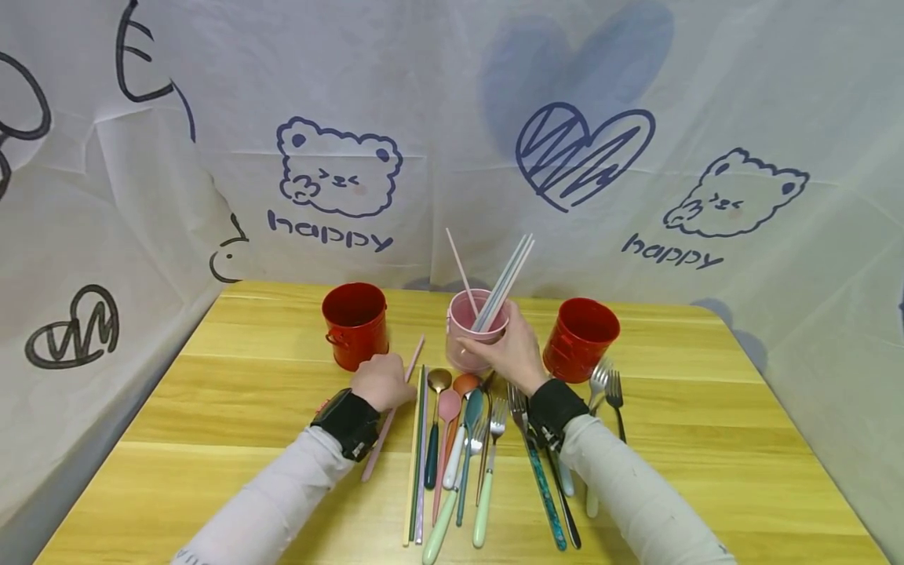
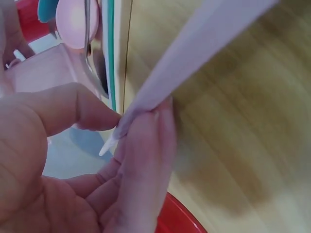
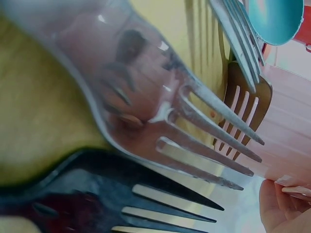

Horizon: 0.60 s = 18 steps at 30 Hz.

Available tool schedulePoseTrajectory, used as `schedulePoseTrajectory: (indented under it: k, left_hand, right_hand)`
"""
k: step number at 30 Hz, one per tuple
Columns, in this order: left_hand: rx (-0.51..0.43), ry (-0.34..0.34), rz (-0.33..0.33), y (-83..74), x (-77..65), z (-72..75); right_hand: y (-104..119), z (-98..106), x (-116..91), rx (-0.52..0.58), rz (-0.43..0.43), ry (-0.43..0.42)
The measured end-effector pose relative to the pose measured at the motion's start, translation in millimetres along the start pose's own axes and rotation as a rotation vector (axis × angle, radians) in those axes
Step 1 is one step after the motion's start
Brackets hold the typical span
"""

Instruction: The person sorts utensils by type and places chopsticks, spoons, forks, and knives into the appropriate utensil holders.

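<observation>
My left hand pinches a pink chopstick between thumb and fingers. The left wrist view shows the chopstick slanting out of the fingertips, low over the wood. With my right hand I grip the right side of a pink bucket, the thumb lying across its front near the rim. Several pale chopsticks and one pink chopstick stand in this bucket, leaning different ways. Beside the left hand lie several chopsticks in yellow, green and purple.
Red buckets stand to the left and right. Between my forearms lie several spoons, among them a pink spoon and a teal spoon. Several forks spread rightward, some under the right wrist. A printed cloth hangs behind the table.
</observation>
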<state>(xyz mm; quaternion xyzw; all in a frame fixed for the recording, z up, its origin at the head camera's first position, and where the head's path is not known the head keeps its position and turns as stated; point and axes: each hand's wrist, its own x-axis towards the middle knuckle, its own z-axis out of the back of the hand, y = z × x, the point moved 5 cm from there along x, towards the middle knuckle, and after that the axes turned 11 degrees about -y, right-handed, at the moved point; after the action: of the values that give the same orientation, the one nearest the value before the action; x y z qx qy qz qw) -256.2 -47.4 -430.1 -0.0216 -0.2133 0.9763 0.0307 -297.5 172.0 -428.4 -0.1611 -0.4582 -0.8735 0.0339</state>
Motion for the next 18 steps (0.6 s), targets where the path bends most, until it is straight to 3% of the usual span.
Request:
schedulePoseTrajectory:
  k: [10, 18]
  left_hand:
    - [-0.090, -0.080, -0.012, -0.3, 6.3, 15.7]
    - [-0.188, -0.262, -0.126, -17.2, 12.0, 48.8]
  right_hand:
    - [3, 2, 0, -0.005, 0.006, -0.001]
    - [3, 2, 1, -0.010, 0.008, 0.002]
